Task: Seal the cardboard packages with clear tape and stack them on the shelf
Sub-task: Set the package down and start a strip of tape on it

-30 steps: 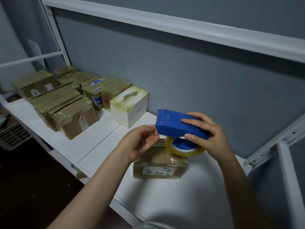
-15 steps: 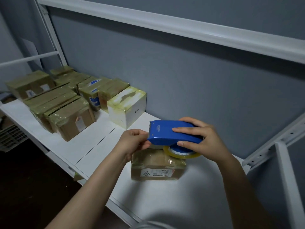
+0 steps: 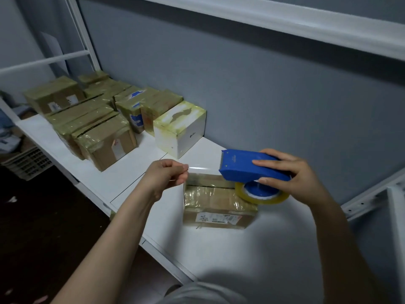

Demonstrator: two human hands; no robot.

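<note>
Pinching clear tape (image 3: 202, 167), left hand (image 3: 163, 175) hovers beside package (image 3: 217, 201); right hand (image 3: 291, 172) grips dispenser (image 3: 245, 165) above it

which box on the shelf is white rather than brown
The white box at the right end of the far group, next to the wall; the others are brown cardboard.

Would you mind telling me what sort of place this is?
Probably a small parcel-packing or storage room: taped cardboard packages line a white metal shelf, and the right hand holds a blue tape dispenser.
</note>
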